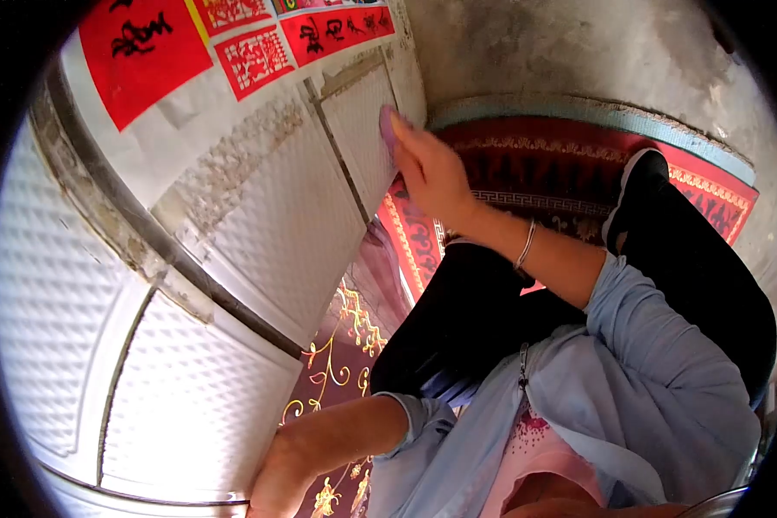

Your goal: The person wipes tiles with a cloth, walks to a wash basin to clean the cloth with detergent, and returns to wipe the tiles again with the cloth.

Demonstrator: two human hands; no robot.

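Head view: right hand (432, 177) holds blurred purple piece (388, 129), partly hidden by fingers, at tiled wall's (276, 242) far right edge. Left hand (272, 483) beside wall's near bottom edge, fingers obscured; cannot tell grip.

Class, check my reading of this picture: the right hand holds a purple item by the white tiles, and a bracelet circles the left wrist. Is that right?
Not quite: the head view shows the bracelet on the right wrist, not the left. The right hand does hold a purple item by the white tiles.
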